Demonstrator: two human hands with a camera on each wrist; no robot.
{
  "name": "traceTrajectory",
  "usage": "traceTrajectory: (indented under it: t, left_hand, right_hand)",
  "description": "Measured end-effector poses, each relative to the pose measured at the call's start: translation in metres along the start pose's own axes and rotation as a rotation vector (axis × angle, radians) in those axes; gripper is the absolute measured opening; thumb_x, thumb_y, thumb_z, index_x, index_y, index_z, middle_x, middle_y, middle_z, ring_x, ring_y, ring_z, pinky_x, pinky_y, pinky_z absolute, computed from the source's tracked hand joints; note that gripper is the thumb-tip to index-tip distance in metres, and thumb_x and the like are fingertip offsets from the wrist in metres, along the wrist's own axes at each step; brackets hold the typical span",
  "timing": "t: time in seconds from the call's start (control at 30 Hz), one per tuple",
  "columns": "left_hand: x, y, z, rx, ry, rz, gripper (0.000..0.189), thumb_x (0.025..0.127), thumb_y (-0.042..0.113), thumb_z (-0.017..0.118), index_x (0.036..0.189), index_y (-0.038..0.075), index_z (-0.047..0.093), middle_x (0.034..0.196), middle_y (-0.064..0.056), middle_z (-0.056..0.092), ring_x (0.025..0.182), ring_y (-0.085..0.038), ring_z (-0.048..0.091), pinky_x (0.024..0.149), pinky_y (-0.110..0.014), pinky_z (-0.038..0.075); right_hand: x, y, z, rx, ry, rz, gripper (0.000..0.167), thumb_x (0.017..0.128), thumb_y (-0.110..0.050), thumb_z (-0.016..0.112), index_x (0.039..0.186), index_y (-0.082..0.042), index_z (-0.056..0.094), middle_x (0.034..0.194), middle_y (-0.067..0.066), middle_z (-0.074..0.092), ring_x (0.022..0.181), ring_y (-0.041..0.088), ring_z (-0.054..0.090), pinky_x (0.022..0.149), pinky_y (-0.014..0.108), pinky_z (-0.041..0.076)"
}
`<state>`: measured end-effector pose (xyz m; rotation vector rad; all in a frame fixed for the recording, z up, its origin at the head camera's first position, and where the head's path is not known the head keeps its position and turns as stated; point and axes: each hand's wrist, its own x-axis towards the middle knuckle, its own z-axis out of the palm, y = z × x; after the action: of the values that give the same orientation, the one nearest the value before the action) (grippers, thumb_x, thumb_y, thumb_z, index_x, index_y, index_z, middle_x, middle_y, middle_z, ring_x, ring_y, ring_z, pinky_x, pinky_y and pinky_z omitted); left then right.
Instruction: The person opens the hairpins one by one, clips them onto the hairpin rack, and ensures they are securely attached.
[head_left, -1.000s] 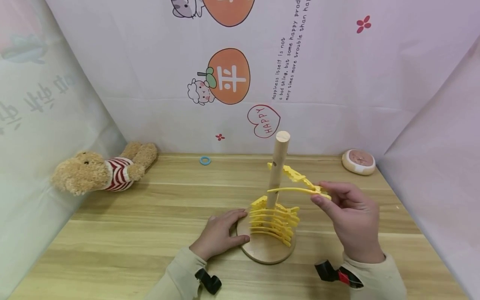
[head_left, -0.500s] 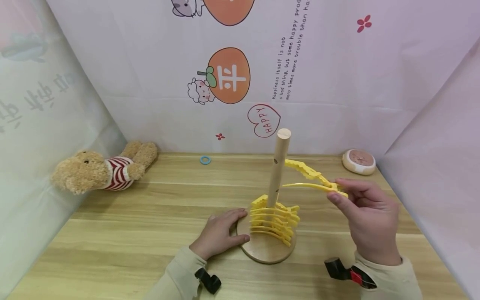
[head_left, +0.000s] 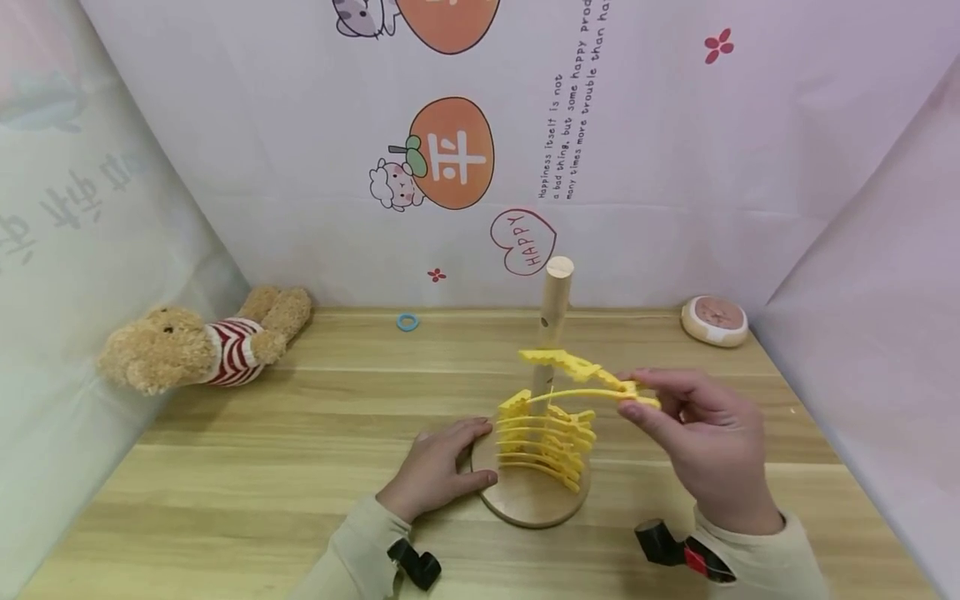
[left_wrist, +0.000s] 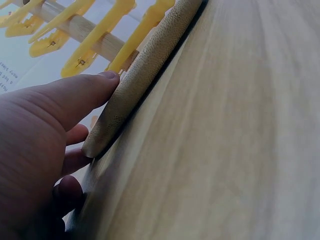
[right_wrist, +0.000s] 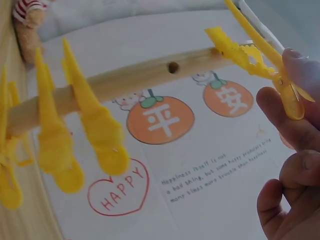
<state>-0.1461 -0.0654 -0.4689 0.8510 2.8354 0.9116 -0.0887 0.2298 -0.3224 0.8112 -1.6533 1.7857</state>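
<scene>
A round wooden base [head_left: 528, 508] carries an upright wooden post [head_left: 556, 302]. Several yellow hair clips [head_left: 546, 433] are clamped one above another on its lower part. My left hand [head_left: 435, 471] rests at the base's left edge, thumb and fingers fairly straight against the rim [left_wrist: 145, 65]. Between thumb and fingertips, my right hand [head_left: 708, 442] pinches another yellow hair clip [head_left: 600, 379], squeezed at its tail so its two arms stand apart. That clip is level with the post above the stacked ones, its arms crossing the post in the head view; whether they straddle it I cannot tell.
A teddy bear [head_left: 202, 342] in a striped top lies at the back left. A small blue ring [head_left: 407, 322] lies near the back edge, and a rounded pink-and-cream object [head_left: 715, 321] stands at the back right. Printed white sheets [head_left: 637, 167] enclose the wooden table [head_left: 262, 492].
My right hand moved right, drawing the open clip off the post, then came back left and slightly lower, so the clip again overlaps the post. My left hand stayed on the base.
</scene>
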Motion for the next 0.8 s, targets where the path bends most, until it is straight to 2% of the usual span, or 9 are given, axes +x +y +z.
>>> traceTrajectory:
  t: [0.1, 0.17, 0.27, 0.4, 0.53, 0.6, 0.73, 0.8]
  left_hand:
    - [-0.001, -0.002, 0.001, -0.002, 0.005, 0.005, 0.069, 0.089, 0.057, 0.069, 0.146, 0.022, 0.053, 0.15, 0.006, 0.05, 0.135, -0.02, 0.051, 0.098, -0.05, 0.035]
    - [-0.001, -0.002, 0.001, 0.0, 0.005, 0.006, 0.069, 0.089, 0.056, 0.07, 0.146, 0.021, 0.053, 0.151, 0.006, 0.05, 0.135, -0.02, 0.051, 0.097, -0.049, 0.035]
    - [-0.001, -0.001, 0.0, 0.009, 0.007, 0.009, 0.069, 0.089, 0.055, 0.07, 0.146, 0.021, 0.053, 0.151, 0.006, 0.05, 0.135, -0.02, 0.051, 0.097, -0.049, 0.036]
    - [0.0, 0.001, -0.001, 0.013, 0.006, 0.007, 0.069, 0.089, 0.055, 0.071, 0.146, 0.02, 0.053, 0.15, 0.005, 0.051, 0.134, -0.021, 0.051, 0.096, -0.047, 0.036]
    - [-0.001, 0.003, -0.003, 0.01, 0.002, 0.001, 0.068, 0.089, 0.053, 0.071, 0.145, 0.02, 0.054, 0.15, 0.004, 0.051, 0.134, -0.021, 0.052, 0.095, -0.046, 0.036]
    - [-0.001, 0.004, -0.004, 0.009, 0.002, -0.001, 0.068, 0.089, 0.052, 0.072, 0.145, 0.02, 0.054, 0.15, 0.004, 0.051, 0.134, -0.021, 0.051, 0.096, -0.047, 0.036]
    - [-0.001, 0.005, -0.004, 0.011, 0.003, -0.006, 0.068, 0.088, 0.052, 0.072, 0.145, 0.019, 0.054, 0.15, 0.004, 0.051, 0.135, -0.021, 0.051, 0.095, -0.045, 0.036]
    - [-0.001, 0.005, -0.004, 0.011, 0.002, -0.009, 0.068, 0.089, 0.052, 0.072, 0.145, 0.019, 0.054, 0.15, 0.003, 0.051, 0.134, -0.021, 0.051, 0.095, -0.045, 0.036]
  right_hand:
    - [-0.003, 0.005, 0.009, -0.182, -0.032, 0.0, 0.029, 0.072, 0.016, 0.08, 0.1, 0.01, 0.072, 0.097, 0.003, 0.077, 0.05, 0.005, 0.032, 0.04, 0.022, 0.023]
    - [-0.006, 0.008, 0.013, -0.276, -0.05, 0.004, 0.032, 0.07, 0.015, 0.082, 0.1, 0.005, 0.074, 0.096, 0.002, 0.077, 0.05, 0.004, 0.033, 0.041, 0.021, 0.024]
    - [-0.009, 0.013, 0.019, -0.362, -0.074, 0.006, 0.037, 0.066, 0.013, 0.084, 0.1, -0.001, 0.076, 0.096, 0.001, 0.077, 0.051, 0.003, 0.034, 0.042, 0.02, 0.026]
    - [-0.011, 0.016, 0.025, -0.412, -0.103, 0.022, 0.041, 0.065, 0.012, 0.085, 0.101, -0.005, 0.077, 0.096, 0.001, 0.077, 0.052, 0.003, 0.035, 0.044, 0.02, 0.028]
    - [-0.011, 0.015, 0.026, -0.479, -0.125, 0.085, 0.04, 0.069, 0.01, 0.085, 0.103, -0.008, 0.077, 0.094, -0.005, 0.076, 0.052, 0.004, 0.036, 0.045, 0.021, 0.03]
    - [-0.011, 0.013, 0.023, -0.508, -0.115, 0.113, 0.039, 0.07, 0.009, 0.085, 0.104, -0.008, 0.077, 0.083, -0.01, 0.072, 0.052, 0.005, 0.036, 0.044, 0.022, 0.029]
    - [-0.008, 0.009, 0.014, -0.481, -0.07, 0.115, 0.039, 0.07, 0.014, 0.082, 0.104, -0.004, 0.076, 0.083, -0.008, 0.072, 0.052, 0.006, 0.035, 0.042, 0.022, 0.027]
    - [-0.006, 0.009, 0.01, -0.45, -0.057, 0.094, 0.039, 0.07, 0.018, 0.08, 0.104, 0.0, 0.075, 0.091, -0.003, 0.076, 0.051, 0.006, 0.034, 0.041, 0.022, 0.025]
